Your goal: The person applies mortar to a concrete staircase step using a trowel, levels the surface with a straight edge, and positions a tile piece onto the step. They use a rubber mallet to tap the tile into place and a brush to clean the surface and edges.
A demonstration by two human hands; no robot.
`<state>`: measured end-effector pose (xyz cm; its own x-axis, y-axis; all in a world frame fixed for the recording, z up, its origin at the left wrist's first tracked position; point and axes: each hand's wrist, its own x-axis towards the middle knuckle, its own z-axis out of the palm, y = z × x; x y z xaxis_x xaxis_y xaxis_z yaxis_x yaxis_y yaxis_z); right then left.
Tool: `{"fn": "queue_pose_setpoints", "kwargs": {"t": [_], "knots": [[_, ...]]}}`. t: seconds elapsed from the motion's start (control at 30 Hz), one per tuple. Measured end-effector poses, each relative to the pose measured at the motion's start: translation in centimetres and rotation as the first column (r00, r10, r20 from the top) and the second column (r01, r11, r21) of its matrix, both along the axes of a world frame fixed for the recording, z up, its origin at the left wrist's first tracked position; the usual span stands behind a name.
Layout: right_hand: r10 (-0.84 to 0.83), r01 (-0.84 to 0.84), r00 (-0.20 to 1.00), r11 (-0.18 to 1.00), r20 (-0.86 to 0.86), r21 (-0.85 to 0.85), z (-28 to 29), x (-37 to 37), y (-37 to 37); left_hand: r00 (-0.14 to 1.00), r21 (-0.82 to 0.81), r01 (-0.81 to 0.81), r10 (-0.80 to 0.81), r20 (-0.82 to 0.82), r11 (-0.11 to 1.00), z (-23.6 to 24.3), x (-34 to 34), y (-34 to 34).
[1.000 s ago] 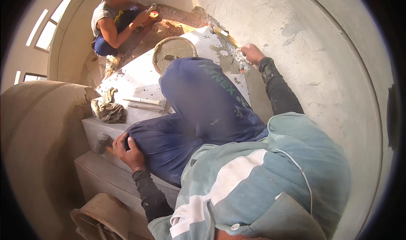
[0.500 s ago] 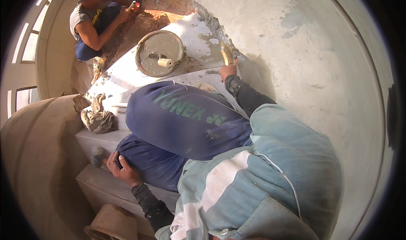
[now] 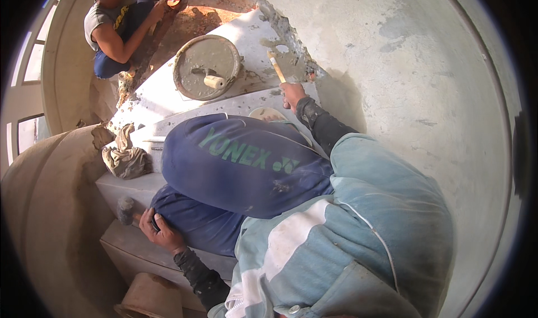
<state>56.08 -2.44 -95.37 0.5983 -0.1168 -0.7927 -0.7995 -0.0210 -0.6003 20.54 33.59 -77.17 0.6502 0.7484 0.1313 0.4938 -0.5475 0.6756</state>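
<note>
My left hand [image 3: 163,234], fingers curled beside my bent blue-clad knee, grips a short-handled tool with a round grey head [image 3: 126,210]. My right hand [image 3: 292,96] is closed on a slim wooden-handled brush [image 3: 276,66], raised over the pale, mortar-spattered slab [image 3: 130,114] by the rough broken edge [image 3: 288,29] along the curved wall. A round tub of wet grey mortar [image 3: 206,56], with a pale-handled trowel [image 3: 214,81] lying in it, sits on the slab left of that hand.
A co-worker [image 3: 109,35] crouches at upper left, holding a tool. A crumpled rag [image 3: 126,160] lies on the steps [image 3: 126,239] at left, with a bucket [image 3: 148,293] lower down. A curved wall [image 3: 414,82] rises at right, a rounded plastered structure [image 3: 45,206] at left.
My right hand has shifted left in view, and the brush has swung steeper, away from the broken edge. My legs have shifted. The view has moved, showing the trowel in the tub more fully.
</note>
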Motion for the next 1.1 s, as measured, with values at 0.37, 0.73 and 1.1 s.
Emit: {"fn": "queue_pose_setpoints", "kwargs": {"t": [0.37, 0.73, 1.1], "knots": [[0.504, -0.270, 0.861, 0.570, 0.071, -0.776, -4.5, 4.5, -3.6, 0.999, -0.038, -0.026, 0.025, -0.030, 0.999, -0.7, 0.7, -0.3], [0.884, -0.475, 0.245, -0.248, -0.398, -0.844, 7.4, 14.4, -2.5, 0.999, -0.052, -0.022, 0.020, -0.030, 0.998, 0.1, 0.7, 0.0], [0.891, -0.442, -0.103, -0.440, -0.442, -0.782, 7.0, 15.2, 0.8, 0.998, -0.053, -0.048, 0.045, -0.046, 0.997, 0.0, 0.3, 0.6]]}}
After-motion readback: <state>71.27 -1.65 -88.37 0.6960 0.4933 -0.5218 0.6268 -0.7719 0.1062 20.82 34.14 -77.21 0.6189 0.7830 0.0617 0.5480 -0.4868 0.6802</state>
